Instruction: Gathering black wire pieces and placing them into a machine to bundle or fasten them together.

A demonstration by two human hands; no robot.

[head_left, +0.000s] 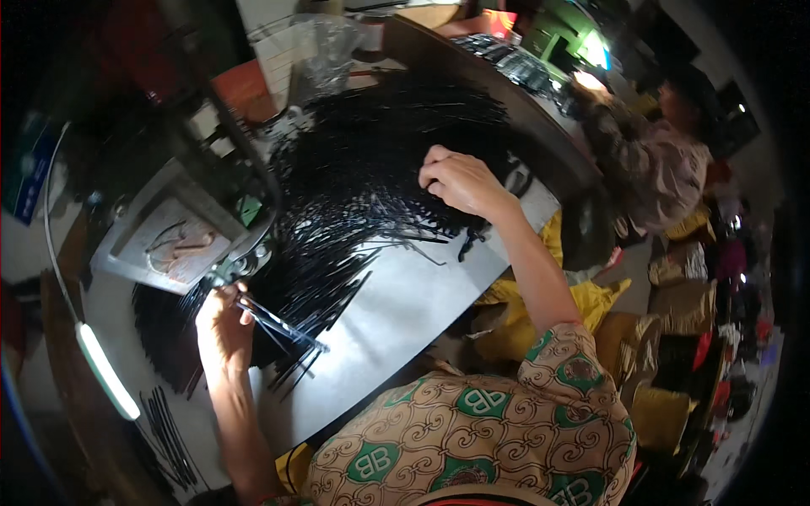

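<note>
A large heap of thin black strips [396,126] covers the far half of the pale worktable; I cannot tell exactly what kind of strips they are. My left hand [224,327] is closed at the front of a bench machine [181,240], its thumb and fingers pinching a few black strips [278,322] that slant down to the right. Over the heap's right part, my right hand [460,180] has its fingers curled together. Whatever lies between those fingertips is hidden against the dark strips.
A lit tube lamp [108,371] stands left of my left forearm. A dark curved edge [523,101] bounds the heap at the far right. Yellow bags [599,304] lie beyond the table's right edge. Another person [658,169] sits at the upper right.
</note>
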